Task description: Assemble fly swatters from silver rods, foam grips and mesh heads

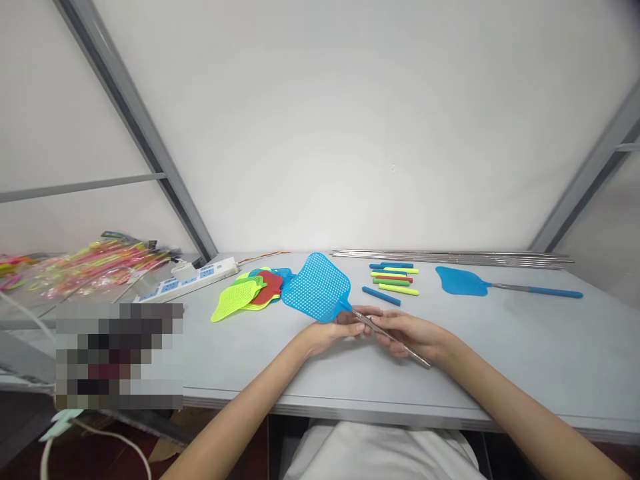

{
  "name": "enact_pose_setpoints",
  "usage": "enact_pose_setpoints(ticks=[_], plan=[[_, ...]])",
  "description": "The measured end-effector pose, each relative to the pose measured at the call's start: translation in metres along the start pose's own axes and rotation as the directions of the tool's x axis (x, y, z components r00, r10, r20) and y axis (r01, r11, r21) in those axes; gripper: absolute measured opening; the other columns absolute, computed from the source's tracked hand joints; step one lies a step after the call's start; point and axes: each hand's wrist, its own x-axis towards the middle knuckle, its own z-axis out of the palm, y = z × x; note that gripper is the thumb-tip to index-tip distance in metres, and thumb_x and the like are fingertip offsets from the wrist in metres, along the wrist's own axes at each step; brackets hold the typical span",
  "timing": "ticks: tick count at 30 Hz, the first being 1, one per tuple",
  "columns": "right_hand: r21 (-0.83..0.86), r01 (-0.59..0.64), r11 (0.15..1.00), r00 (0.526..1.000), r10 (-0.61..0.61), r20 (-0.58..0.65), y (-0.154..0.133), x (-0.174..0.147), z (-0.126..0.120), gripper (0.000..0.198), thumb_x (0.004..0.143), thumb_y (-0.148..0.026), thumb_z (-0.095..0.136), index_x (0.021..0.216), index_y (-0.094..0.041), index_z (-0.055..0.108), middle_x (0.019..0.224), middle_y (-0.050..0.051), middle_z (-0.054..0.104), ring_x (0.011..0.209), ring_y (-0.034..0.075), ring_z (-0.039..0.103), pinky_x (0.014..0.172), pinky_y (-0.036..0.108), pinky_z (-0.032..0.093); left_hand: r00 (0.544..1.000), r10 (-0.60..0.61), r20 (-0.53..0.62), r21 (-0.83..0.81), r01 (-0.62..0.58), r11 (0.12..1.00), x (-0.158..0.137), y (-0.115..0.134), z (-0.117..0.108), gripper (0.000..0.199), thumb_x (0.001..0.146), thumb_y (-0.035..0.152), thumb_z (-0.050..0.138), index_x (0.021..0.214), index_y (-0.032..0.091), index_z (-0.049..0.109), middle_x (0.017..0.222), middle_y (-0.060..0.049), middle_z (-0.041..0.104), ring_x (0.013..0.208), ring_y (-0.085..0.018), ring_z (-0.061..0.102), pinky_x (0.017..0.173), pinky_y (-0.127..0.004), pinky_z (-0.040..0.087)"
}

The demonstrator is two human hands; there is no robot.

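A blue fly swatter [317,290] on a metal rod is held over the table in both hands, its mesh head tilted up to the left. My left hand [333,333] grips the rod just below the head. Lower along the same rod, my right hand [407,333] has its fingers closed around it. The rod's bare end points down to the right, with no coloured handle on it. Beyond my hands lies a loose blue handle [381,296], beside several coloured handles [393,282]. On the right rests another blue fly swatter [463,281] with a blue handle fitted.
Mesh swatter heads [237,299] in green, yellow, red and blue overlap at left. Long metal rods [450,258] lie along the wall. A white power strip [190,283] and plastic-wrapped items [100,267] are farther left. The table's front edge [370,417] runs before me.
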Motion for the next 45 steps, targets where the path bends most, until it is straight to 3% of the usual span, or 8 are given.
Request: enact_pose_setpoints(ticks=[6, 10, 13, 18, 23, 30, 37, 45], plan=[[-0.086, 0.113, 0.990, 0.985, -0.123, -0.122, 0.004, 0.005, -0.004, 0.033, 0.073, -0.030, 0.048, 0.103, -0.016, 0.050, 0.069, 0.003, 0.055, 0.054, 0.008, 0.050, 0.047, 0.019, 0.040, 0.989, 0.057, -0.138, 0.051, -0.050, 0.997, 0.002, -0.004, 0.000, 0.030, 0.071, 0.035, 0.050, 0.091, 0.016, 0.059, 0.076, -0.006, 0.055, 0.073, -0.015, 0.049, 0.071, -0.026, 0.033], [-0.092, 0.188, 0.978, 0.921, -0.208, -0.329, 0.005, 0.007, -0.015, 0.038, 0.072, -0.033, 0.050, 0.107, -0.018, 0.046, 0.080, 0.005, 0.059, 0.067, 0.010, 0.055, 0.060, 0.021, 0.043, 0.972, 0.119, -0.203, 0.066, -0.108, 0.992, 0.002, -0.003, -0.001, 0.029, 0.072, 0.034, 0.049, 0.094, 0.018, 0.058, 0.081, -0.006, 0.053, 0.077, -0.014, 0.046, 0.067, -0.023, 0.032], [-0.047, 0.185, 0.982, 0.874, -0.186, -0.449, 0.004, 0.006, -0.025, 0.047, 0.072, -0.036, 0.050, 0.115, -0.023, 0.036, 0.089, 0.005, 0.059, 0.067, 0.010, 0.057, 0.063, 0.022, 0.045, 0.955, 0.131, -0.266, 0.076, -0.114, 0.991, 0.002, -0.003, -0.003, 0.030, 0.073, 0.034, 0.047, 0.096, 0.018, 0.057, 0.070, -0.003, 0.049, 0.067, -0.011, 0.042, 0.062, -0.022, 0.031], [0.061, 0.124, 0.990, 0.880, -0.081, -0.469, 0.001, 0.003, -0.030, 0.044, 0.072, -0.036, 0.049, 0.111, -0.020, 0.037, 0.094, 0.008, 0.057, 0.067, 0.012, 0.059, 0.060, 0.024, 0.048, 0.970, 0.076, -0.233, 0.024, -0.072, 0.997, 0.002, -0.001, -0.002, 0.035, 0.073, 0.036, 0.046, 0.100, 0.015, 0.055, 0.057, 0.000, 0.042, 0.059, -0.009, 0.039, 0.059, -0.022, 0.028], [0.044, 0.182, 0.982, 0.859, -0.137, -0.494, 0.002, 0.006, -0.030, 0.033, 0.072, -0.031, 0.050, 0.102, -0.018, 0.043, 0.112, 0.010, 0.047, 0.076, 0.015, 0.058, 0.070, 0.030, 0.048, 0.972, 0.070, -0.223, -0.071, -0.088, 0.994, 0.002, 0.003, 0.001, 0.032, 0.072, 0.038, 0.048, 0.093, 0.015, 0.057, 0.058, 0.000, 0.039, 0.058, -0.009, 0.038, 0.057, -0.022, 0.027], [-0.087, 0.166, 0.982, 0.844, -0.187, -0.503, 0.005, 0.008, -0.035, 0.036, 0.071, -0.035, 0.049, 0.102, -0.019, 0.041, 0.113, 0.011, 0.046, 0.075, 0.016, 0.058, 0.063, 0.030, 0.050, 0.973, 0.078, -0.217, -0.134, -0.109, 0.985, 0.003, 0.004, 0.000, 0.028, 0.074, 0.036, 0.045, 0.087, 0.014, 0.057, 0.057, 0.001, 0.036, 0.056, -0.008, 0.038, 0.056, -0.022, 0.027], [-0.391, 0.123, 0.912, 0.698, -0.360, -0.619, 0.007, 0.010, -0.033, 0.036, 0.070, -0.039, 0.048, 0.102, -0.024, 0.040, 0.105, 0.007, 0.049, 0.063, 0.013, 0.058, 0.046, 0.024, 0.048, 0.973, 0.054, -0.224, -0.160, -0.092, 0.983, 0.004, 0.005, -0.001, 0.029, 0.074, 0.038, 0.044, 0.083, 0.014, 0.056, 0.056, 0.002, 0.034, 0.054, -0.007, 0.038, 0.055, -0.022, 0.027], [-0.685, 0.129, 0.717, 0.534, -0.632, -0.562, 0.011, 0.010, -0.034, 0.032, 0.072, -0.037, 0.042, 0.103, -0.028, 0.043, 0.103, 0.002, 0.053, 0.067, 0.013, 0.052, 0.040, 0.021, 0.043, 0.971, 0.059, -0.232, -0.176, -0.102, 0.979, 0.003, 0.005, -0.003, 0.026, 0.075, 0.036, 0.044, 0.082, 0.014, 0.056, 0.057, 0.002, 0.035, 0.054, -0.007, 0.038, 0.055, -0.022, 0.027]])
